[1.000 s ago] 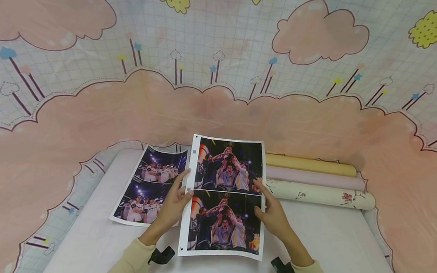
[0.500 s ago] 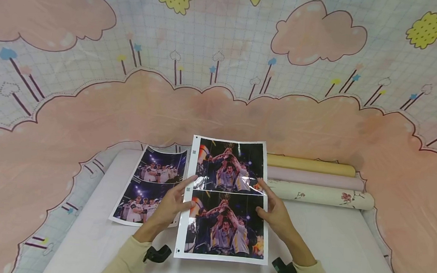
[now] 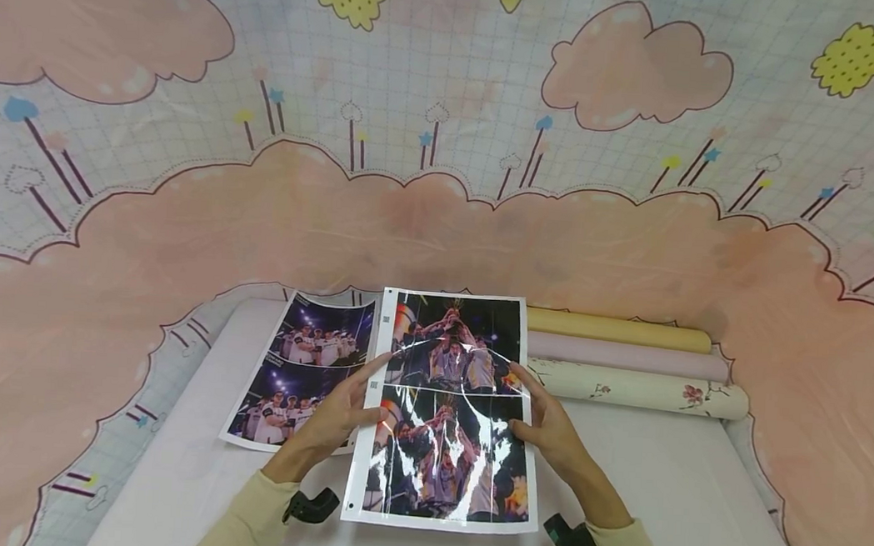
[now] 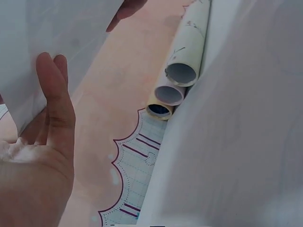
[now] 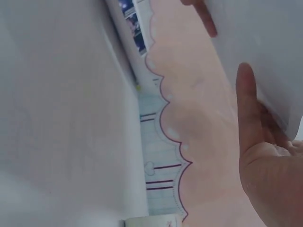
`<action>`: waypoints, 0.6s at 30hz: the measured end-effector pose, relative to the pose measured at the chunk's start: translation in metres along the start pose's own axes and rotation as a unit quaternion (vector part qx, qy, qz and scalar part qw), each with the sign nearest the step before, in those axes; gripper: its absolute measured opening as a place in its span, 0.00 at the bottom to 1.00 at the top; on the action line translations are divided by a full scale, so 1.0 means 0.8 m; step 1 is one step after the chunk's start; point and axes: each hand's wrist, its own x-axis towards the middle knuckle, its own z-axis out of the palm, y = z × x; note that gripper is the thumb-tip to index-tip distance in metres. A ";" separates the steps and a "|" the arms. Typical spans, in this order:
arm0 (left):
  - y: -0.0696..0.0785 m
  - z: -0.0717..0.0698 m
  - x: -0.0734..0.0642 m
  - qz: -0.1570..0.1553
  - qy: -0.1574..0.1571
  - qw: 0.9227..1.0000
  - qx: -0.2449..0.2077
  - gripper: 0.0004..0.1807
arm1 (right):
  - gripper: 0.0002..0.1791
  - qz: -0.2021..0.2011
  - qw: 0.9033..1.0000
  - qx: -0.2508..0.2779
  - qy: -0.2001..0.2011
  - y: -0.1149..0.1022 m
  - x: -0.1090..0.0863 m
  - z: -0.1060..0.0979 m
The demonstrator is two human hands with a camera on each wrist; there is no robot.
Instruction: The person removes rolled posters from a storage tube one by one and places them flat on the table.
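Note:
A glossy photo sheet (image 3: 451,345) with two matching pictures, one above the other, is held up over the table and tilted. Bright glare streaks cover its lower half. At its left edge my left hand (image 3: 334,413) pinches it, the thumb on the printed face. My right hand (image 3: 555,426) grips the opposite edge in the same way. Both wrist views show the plain back of the sheet (image 4: 57,38), where some of my fingers lie against it. A second photo sheet (image 3: 271,413) with group pictures lies on the table to the left, partly covered by my left hand.
On the right of the white table (image 3: 656,495) lie three rolls side by side: a yellow roll (image 3: 621,329), a pale pink roll (image 3: 627,356) and a cream floral roll (image 3: 647,392). A patterned cloth (image 3: 439,231) hangs behind the table.
The sheet's top edge has come down slightly and its lower edge has shifted toward me, so glare now covers it. My left hand has moved a little left; both hands keep hold.

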 end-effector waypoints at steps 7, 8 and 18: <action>0.000 -0.003 -0.001 -0.035 -0.046 0.998 0.012 0.50 | 0.51 0.003 0.998 0.029 -0.046 -0.001 0.000 -0.004; -0.001 -0.003 -0.001 -0.043 -0.055 0.998 0.008 0.49 | 0.51 0.006 0.998 0.022 -0.053 0.000 0.000 -0.004; -0.002 -0.002 0.000 -0.048 -0.050 0.997 0.030 0.50 | 0.50 0.024 0.997 -0.031 -0.070 0.003 -0.002 -0.006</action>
